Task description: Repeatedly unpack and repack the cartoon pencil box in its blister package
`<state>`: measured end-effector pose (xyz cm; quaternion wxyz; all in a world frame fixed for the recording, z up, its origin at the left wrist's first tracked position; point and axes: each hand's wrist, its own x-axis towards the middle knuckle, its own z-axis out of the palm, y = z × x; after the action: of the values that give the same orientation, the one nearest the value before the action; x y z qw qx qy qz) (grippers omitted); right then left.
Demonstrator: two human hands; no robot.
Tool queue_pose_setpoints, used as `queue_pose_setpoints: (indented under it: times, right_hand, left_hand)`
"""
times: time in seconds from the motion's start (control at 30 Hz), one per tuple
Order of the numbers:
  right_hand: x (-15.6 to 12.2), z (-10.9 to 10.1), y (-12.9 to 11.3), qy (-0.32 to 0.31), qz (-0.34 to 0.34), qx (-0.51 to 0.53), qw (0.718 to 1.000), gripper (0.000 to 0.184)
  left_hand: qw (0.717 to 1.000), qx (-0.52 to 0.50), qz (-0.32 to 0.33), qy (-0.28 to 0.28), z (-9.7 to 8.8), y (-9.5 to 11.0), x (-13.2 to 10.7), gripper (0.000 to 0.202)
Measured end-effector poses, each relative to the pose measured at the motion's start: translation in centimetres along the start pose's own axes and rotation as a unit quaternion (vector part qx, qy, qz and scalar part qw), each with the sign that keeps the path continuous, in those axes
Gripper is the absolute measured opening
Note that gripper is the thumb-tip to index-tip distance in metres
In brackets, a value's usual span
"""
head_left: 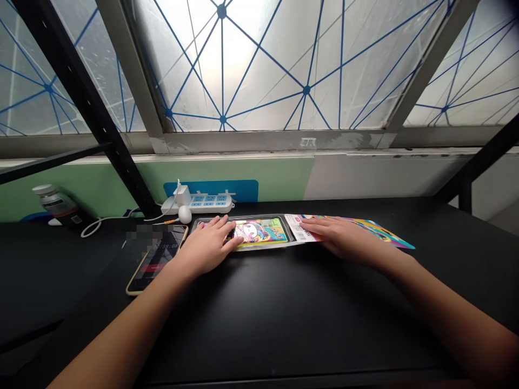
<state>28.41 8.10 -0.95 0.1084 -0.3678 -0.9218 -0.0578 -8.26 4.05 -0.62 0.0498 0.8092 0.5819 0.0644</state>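
A flat grey tray (290, 235) lies on the black table (284, 313) and holds a colourful picture panel (263, 231). My left hand (207, 246) rests flat on the tray's left end, fingers stretched out over the picture. To the right lies a long colourful card sleeve (377, 229) with a white barcode end (299, 229). My right hand (343, 237) lies flat on that sleeve, fingers spread toward the barcode end. Neither hand grips anything.
A phone (156, 259) lies left of my left hand. Behind it sit a white power strip (203, 202) with a plug and cable, and a small bottle (57, 204) on its side at far left. Black shelf struts cross the window.
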Motion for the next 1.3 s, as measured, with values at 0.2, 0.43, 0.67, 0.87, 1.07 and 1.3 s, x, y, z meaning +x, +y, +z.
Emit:
queue_pose_setpoints:
  times: [0.2, 0.43, 0.67, 0.87, 1.07, 1.3]
  right_hand:
    - [0.0, -2.6, -1.4, 0.189, 0.02, -0.041, 0.981, 0.061]
    - [-0.7, -2.4, -13.3, 0.173, -0.152, -0.062, 0.971, 0.058]
    - [1.5, 1.5, -20.5, 0.007, -0.215, 0.061, 0.975, 0.055]
    - [5.7, 3.1, -18.2, -0.087, -0.083, 0.216, 0.969, 0.064]
    - [5.2, 3.7, -18.0, -0.085, -0.077, 0.226, 0.967, 0.062]
    - [5.3, 3.6, -18.0, -0.08, -0.065, 0.2, 0.974, 0.061]
  left_hand:
    - [1.0, 0.007, 0.011, 0.021, 0.2, -0.5, 0.5, 0.052]
    - [0.998, -0.031, 0.03, 0.047, 1.3, -0.7, 1.0, 0.059]
    - [0.992, -0.057, 0.074, 0.083, 1.8, -0.1, 1.1, 0.043]
    - [0.988, -0.044, 0.102, 0.103, 1.9, -0.1, 1.3, 0.037]
    - [0.988, -0.044, 0.109, 0.097, 2.1, -0.8, 1.5, 0.04]
    - [0.988, -0.05, 0.111, 0.095, 2.1, -1.2, 1.7, 0.04]
